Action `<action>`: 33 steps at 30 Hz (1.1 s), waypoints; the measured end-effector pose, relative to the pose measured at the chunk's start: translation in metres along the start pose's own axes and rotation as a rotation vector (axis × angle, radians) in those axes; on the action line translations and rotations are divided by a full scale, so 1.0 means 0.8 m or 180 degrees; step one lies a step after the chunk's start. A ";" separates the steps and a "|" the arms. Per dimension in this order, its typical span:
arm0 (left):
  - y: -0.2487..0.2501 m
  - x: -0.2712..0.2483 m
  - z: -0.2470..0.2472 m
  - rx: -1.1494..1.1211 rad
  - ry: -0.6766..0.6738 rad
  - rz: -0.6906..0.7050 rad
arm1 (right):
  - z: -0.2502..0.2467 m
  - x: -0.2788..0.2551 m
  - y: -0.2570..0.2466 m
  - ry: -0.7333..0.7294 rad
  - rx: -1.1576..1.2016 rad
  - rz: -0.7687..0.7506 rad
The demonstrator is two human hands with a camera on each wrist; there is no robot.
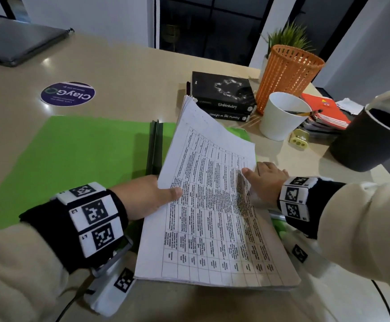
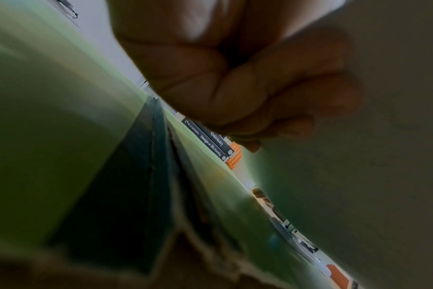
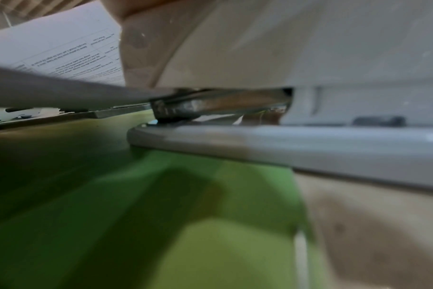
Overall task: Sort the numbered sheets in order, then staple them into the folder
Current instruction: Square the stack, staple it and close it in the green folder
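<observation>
A stack of printed sheets [image 1: 212, 205] with a table on top lies tilted over the right half of an open green folder [image 1: 73, 154]. My left hand [image 1: 152, 196] pinches the stack's left edge, thumb on top. Its fingers [image 2: 247, 88] curl under the sheets [image 2: 383, 156] and lift that side off the folder [image 2: 37, 136]. My right hand [image 1: 268, 180] lies at the stack's right edge over a grey stapler [image 1: 276, 216], thumb on the paper. The stapler [image 3: 309, 140] stands on the folder [image 3: 210, 234] with its metal jaw around the edge of the sheets [image 3: 57, 43].
Beyond the sheets lie two black books [image 1: 224, 94], a white cup [image 1: 280, 115] with a pencil, an orange mesh basket [image 1: 287, 75] and a pile of notebooks [image 1: 324, 112]. A black cup [image 1: 370, 135] stands at the right. A closed laptop [image 1: 15, 43] lies far left.
</observation>
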State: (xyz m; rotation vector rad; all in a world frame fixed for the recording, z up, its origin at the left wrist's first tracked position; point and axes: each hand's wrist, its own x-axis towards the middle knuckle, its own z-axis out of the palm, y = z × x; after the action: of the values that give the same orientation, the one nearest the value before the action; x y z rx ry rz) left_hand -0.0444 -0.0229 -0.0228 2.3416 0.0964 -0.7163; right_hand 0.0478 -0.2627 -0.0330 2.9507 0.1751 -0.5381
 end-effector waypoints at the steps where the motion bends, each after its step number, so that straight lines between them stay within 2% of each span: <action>1: -0.003 0.003 0.000 -0.0029 -0.0019 -0.0015 | -0.002 -0.003 -0.001 -0.0064 -0.0049 -0.0054; 6: -0.019 0.014 0.001 -0.0327 -0.0090 -0.0016 | -0.012 -0.014 -0.008 -0.0256 -0.0668 -0.0286; 13: -0.005 0.003 0.003 -0.0336 0.0122 -0.0063 | -0.016 -0.020 -0.009 -0.0373 -0.0678 -0.0275; 21: 0.005 -0.003 0.004 -0.0252 0.0212 -0.0129 | -0.018 -0.011 -0.005 -0.0461 0.0366 0.0160; 24: 0.005 -0.003 0.003 -0.0294 0.0172 -0.0121 | -0.023 -0.001 -0.005 -0.0554 0.0483 0.0055; 26: 0.005 -0.004 0.003 -0.0243 0.0144 -0.0140 | -0.026 0.004 -0.008 -0.0489 0.0540 0.0022; 28: 0.005 -0.004 0.002 -0.0248 0.0159 -0.0148 | -0.022 0.009 -0.007 -0.0396 0.0775 0.0244; 30: 0.003 -0.004 0.002 -0.0263 0.0183 -0.0145 | -0.018 0.005 -0.012 -0.0202 0.1031 0.0480; 33: 0.000 -0.004 0.003 -0.0333 0.0186 -0.0133 | -0.009 0.000 -0.019 0.0123 0.1190 0.0567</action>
State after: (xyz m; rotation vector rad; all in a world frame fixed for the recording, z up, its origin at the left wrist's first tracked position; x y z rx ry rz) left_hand -0.0480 -0.0242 -0.0226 2.2664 0.2043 -0.6474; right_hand 0.0478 -0.2467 -0.0281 3.2919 -0.2068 -0.5398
